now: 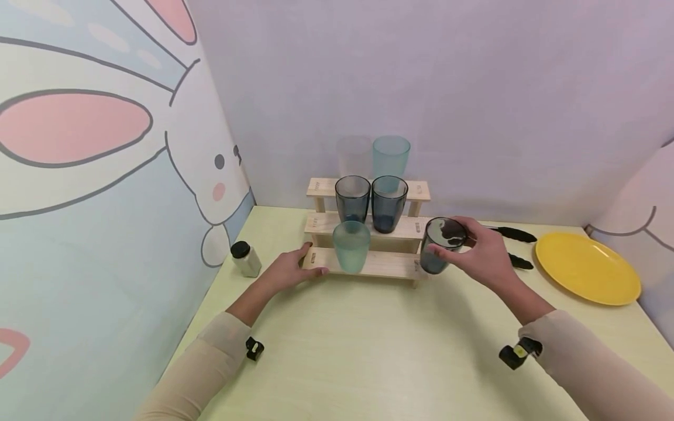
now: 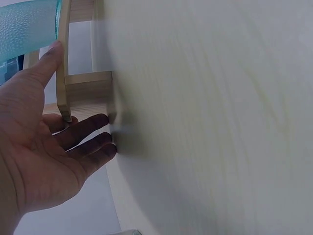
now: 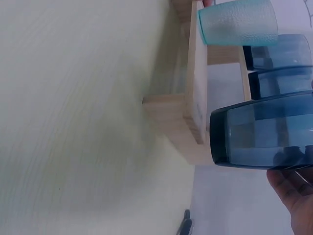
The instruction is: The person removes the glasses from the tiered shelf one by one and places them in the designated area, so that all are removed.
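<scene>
My right hand point(image 1: 487, 257) grips a dark smoky drinking glass point(image 1: 434, 257) by its side, thumb in front, at the right end of a three-step wooden rack point(image 1: 389, 264). In the right wrist view the glass point(image 3: 264, 129) overlaps the rack's end, its base near the lowest step. My left hand point(image 1: 286, 270) holds the left end of that lowest step; the left wrist view has the thumb along the board and the index fingertip at its corner. A pale teal tumbler point(image 1: 351, 248) stands on this step. Two dark glasses point(image 1: 353, 199) stand side by side on the middle step.
On the top step are a teal tumbler point(image 1: 391, 155) and a clear tumbler point(image 1: 354, 155). Left of the rack stands a small jar with a black lid point(image 1: 245, 260). Black-handled utensils point(image 1: 516, 235) and a yellow plate point(image 1: 587, 269) lie to the right. Walls border the table.
</scene>
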`<state>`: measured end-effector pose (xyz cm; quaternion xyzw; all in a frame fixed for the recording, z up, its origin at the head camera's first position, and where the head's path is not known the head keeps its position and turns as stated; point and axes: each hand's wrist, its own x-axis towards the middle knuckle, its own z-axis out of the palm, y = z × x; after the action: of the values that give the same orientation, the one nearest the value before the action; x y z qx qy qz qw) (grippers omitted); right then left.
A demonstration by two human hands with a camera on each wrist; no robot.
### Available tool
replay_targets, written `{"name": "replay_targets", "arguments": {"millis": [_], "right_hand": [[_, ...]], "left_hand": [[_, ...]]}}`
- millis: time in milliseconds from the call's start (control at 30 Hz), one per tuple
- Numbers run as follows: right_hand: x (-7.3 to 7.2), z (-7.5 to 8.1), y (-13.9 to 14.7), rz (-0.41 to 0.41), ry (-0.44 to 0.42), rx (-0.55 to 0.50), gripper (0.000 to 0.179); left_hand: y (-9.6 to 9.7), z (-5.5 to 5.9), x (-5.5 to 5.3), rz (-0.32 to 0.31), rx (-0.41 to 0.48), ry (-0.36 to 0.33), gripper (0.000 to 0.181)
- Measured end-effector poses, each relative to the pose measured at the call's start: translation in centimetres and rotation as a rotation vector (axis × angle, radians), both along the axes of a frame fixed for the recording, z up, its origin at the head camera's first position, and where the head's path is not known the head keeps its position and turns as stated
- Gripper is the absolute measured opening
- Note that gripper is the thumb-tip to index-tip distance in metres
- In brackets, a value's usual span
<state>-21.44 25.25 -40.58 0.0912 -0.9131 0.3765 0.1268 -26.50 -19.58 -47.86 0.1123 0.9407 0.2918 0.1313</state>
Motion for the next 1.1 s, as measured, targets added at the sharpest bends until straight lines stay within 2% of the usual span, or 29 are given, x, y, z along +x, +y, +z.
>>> {"name": "replay_targets", "arguments": {"millis": [300,567,833,1100], "right_hand": [[0.2,-1.4,4.0,-0.089,-0.046,0.01,0.083],[-0.1,-3.4,5.7,-0.124,-0.089,0.037,0.084],[-0.7,-5.2,6.5,-0.092,-0.152,0.033,0.086],[-1.0,-5.6,6.9,-0.06,-0.167,0.017,0.083]], "left_hand": [[0.0,-0.2,0.0,0.004,-0.001,-0.001,0.115],[0.0,-0.2,0.0,0.011,-0.002,-0.005,0.115],[-0.1,-0.3,0.1,0.005,0.003,-0.002,0.115],[-0.1,-0.4,-0.1,0.005,0.003,0.0,0.116]]}}
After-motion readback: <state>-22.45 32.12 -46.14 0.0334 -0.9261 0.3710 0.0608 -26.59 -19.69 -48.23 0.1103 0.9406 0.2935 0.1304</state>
